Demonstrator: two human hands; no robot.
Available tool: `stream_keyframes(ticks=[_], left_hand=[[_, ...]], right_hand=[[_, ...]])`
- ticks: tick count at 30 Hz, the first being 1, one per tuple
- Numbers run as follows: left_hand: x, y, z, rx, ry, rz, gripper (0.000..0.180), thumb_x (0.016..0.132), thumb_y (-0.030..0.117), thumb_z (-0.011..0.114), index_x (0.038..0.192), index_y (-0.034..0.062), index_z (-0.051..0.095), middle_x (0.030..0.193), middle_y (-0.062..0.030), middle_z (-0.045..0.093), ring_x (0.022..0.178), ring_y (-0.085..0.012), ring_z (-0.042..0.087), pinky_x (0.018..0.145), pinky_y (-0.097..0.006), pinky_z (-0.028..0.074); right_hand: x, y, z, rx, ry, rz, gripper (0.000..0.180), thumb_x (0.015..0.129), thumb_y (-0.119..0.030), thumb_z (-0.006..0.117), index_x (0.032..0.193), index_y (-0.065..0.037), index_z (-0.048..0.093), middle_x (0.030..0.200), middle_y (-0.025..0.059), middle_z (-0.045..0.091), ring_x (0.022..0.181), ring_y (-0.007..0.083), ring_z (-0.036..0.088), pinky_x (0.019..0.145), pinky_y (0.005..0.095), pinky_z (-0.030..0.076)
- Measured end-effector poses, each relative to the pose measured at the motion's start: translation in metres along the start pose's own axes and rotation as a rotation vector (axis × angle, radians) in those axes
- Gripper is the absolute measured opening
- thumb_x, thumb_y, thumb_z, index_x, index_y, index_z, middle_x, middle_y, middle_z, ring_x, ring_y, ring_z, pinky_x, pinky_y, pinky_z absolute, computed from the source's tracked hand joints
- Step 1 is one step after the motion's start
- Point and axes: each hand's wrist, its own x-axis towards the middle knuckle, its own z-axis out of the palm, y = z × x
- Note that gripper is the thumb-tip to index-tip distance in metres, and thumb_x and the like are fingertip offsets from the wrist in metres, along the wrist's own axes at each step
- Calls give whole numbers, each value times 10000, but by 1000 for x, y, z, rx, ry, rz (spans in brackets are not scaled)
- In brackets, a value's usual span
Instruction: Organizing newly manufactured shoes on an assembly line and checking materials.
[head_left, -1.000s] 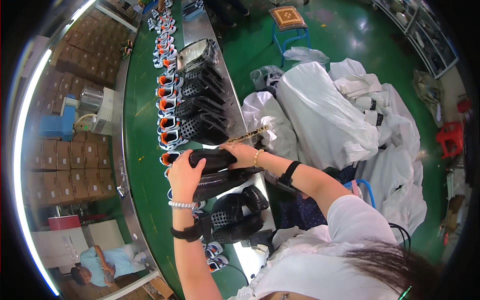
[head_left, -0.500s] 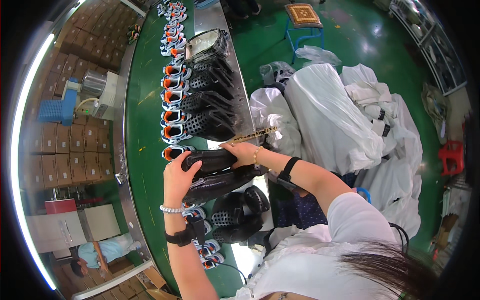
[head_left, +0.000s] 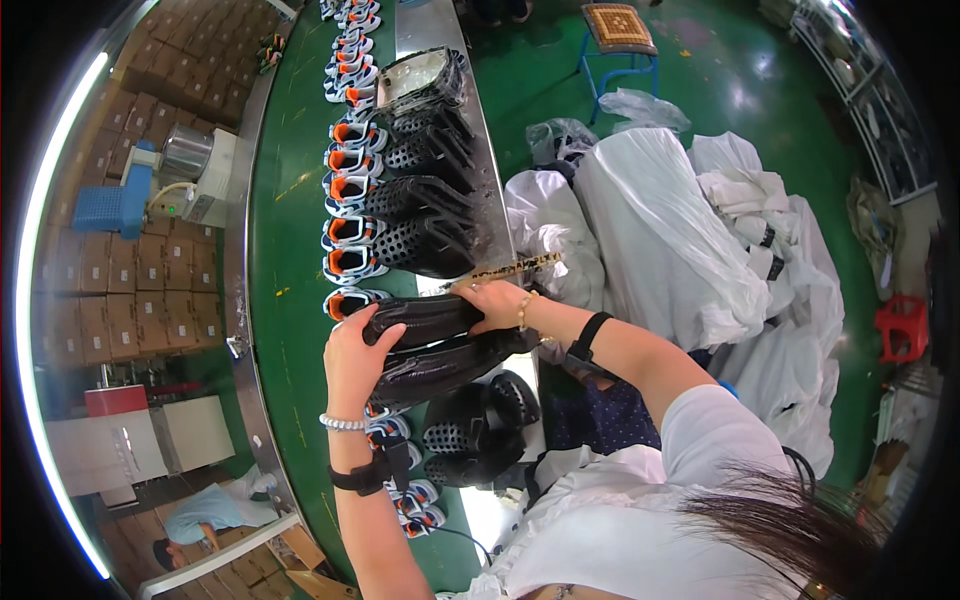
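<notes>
In front of me lies a long, glossy black shoe-shaped piece (head_left: 432, 322), crosswise on the green worktable. My left hand (head_left: 358, 355) is closed around its left end, with the thumb on the near side. At the right end, my right hand (head_left: 497, 303) has its fingers wrapped over the same piece. Just nearer to me, a second glossy black piece (head_left: 440, 375) lies alongside it. Black pieces with round holes (head_left: 455, 435) rest closer to my body. Beyond my hands stands a row of similar perforated black pieces (head_left: 425, 245).
White and blue sneakers with orange linings (head_left: 350, 265) line the green worktable (head_left: 285, 230). A tray (head_left: 415, 80) sits farther along. To the right are large white sacks (head_left: 670, 235) and a stool (head_left: 618, 30). A person (head_left: 205, 515) bends over at the lower left.
My right hand has shifted slightly right along the black piece. The left hand keeps its hold. The person at the lower left has bent lower.
</notes>
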Motion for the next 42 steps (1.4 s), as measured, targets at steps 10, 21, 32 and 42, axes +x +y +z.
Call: stream_keyframes(ticks=[10,21,32,42], left_hand=[[6,-12,-13,-352,-167,-100,424,860,346,623,1094,-8,630,1063,-142,651,923,-246,634,824,-321,477],[-115,-39,-53,-947,223,-240,326,978,206,442,1132,-35,600,1071,-96,652,1021,-154,576,893,-285,423],[-314,-9,-36,-1219,556,-680,255,917,103,506,1113,-33,595,1027,-111,650,983,-161,590,871,-268,429],[-378,33,-79,-1403,636,-298,98,797,2,611,887,-34,626,825,-99,676,792,-154,631,771,-273,471]], right_hand=[[-9,-15,-45,3,-71,231,516,741,-205,694,1214,-121,505,1103,200,599,1058,356,560,913,419,444],[-17,-79,-102,673,302,234,94,905,-44,507,938,11,576,808,68,672,787,120,645,728,237,487],[-2,-237,-88,756,116,-158,98,927,-24,463,981,-7,544,757,79,661,726,120,629,689,228,458],[-35,-394,0,487,-68,-1061,150,764,-179,696,783,-45,632,619,36,543,576,233,563,548,325,465]])
